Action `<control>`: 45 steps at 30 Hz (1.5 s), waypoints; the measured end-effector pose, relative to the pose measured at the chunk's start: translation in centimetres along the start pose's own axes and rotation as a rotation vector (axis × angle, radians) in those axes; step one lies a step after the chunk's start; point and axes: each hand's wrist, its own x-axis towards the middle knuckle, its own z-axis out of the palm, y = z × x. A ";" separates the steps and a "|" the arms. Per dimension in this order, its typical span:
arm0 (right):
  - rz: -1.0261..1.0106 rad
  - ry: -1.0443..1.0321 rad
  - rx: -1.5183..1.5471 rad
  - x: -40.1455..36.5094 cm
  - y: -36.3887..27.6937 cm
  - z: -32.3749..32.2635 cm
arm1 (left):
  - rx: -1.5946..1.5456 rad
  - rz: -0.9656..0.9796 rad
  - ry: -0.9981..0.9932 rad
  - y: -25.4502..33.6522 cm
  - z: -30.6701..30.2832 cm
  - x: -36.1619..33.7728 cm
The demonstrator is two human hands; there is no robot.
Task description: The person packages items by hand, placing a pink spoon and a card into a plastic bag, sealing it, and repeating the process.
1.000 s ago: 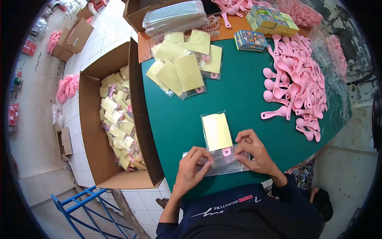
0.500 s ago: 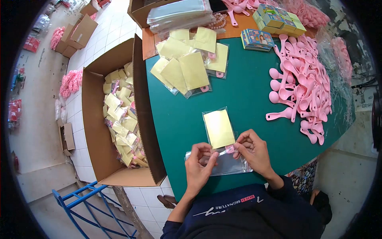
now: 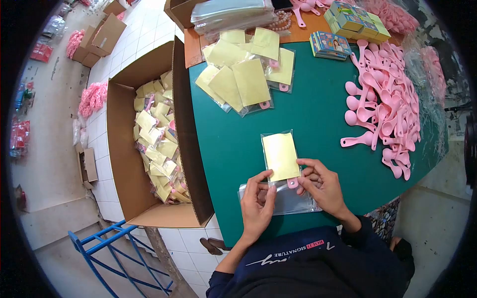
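Note:
A clear plastic packet [image 3: 281,154] with a pale yellow card inside lies before me on the green table. The pink handle end of a spoon [image 3: 292,183] shows at its lower edge. My left hand [image 3: 257,206] has its fingers bent and pinches the packet's lower left side. At the lower right, my right hand [image 3: 324,187] is closed on the packet's edge beside the handle end. Beneath the packet and partly hidden by it is a stack of flat clear plastic bags [image 3: 293,201], between my two hands.
Filled packets [image 3: 251,82] are heaped on the far left of the table [image 3: 318,114]. Pink spoons [image 3: 382,99] are piled at the right, below card stacks [image 3: 330,45]. A cardboard box [image 3: 119,149] of packets stands left, near a blue metal frame [image 3: 104,241].
The packet now sits straighter. My left fingers have moved up to its lower left edge, and the right fingers reach higher along its right side. The whole view has shifted slightly.

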 end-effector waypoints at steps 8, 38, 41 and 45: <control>-0.260 0.041 -0.146 2.2 -4.9 -2.3 | 0.211 0.496 -0.040 5.9 -1.2 5.1; -0.378 0.376 -0.527 -1.9 -4.5 -6.5 | 0.444 0.325 -0.541 1.8 -0.3 4.6; -0.423 0.394 -0.361 -2.6 -5.4 -5.6 | 0.420 0.361 -0.624 2.5 -0.7 4.2; -0.507 0.280 -0.768 -2.3 -4.7 -4.7 | 0.392 0.507 -0.803 3.1 -1.6 4.0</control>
